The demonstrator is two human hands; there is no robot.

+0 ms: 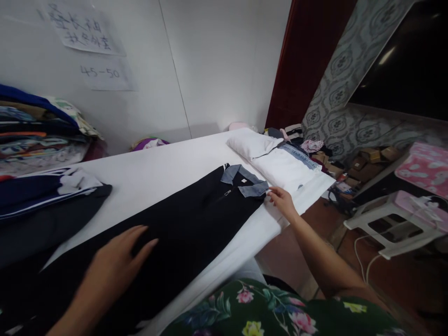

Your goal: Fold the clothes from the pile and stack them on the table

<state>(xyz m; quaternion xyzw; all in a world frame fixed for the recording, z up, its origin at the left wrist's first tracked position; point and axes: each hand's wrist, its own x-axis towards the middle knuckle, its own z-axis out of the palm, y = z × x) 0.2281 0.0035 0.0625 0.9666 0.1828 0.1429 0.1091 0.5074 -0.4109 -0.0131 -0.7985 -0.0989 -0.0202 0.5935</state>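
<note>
A long black garment [189, 214] with a grey-blue collar [252, 188] and a zip pull lies stretched along the white-covered table, its collar end toward the right. My left hand [121, 256] is over the garment's middle, thumb and fingers apart, gripping nothing; whether the palm touches the cloth is hard to tell. At the shoulder beside the collar, my right hand [282, 201] has its fingertips pinched on the garment's edge. The lower end of the garment runs off at the bottom left and is too dark to make out.
Dark clothing with white stripes [31, 196] lies on the table's left, below a stack of folded clothes [38, 133]. A white folded garment or pillow [276, 161] rests at the right end. White plastic stool [399, 224] and cardboard boxes [367, 163] stand beyond.
</note>
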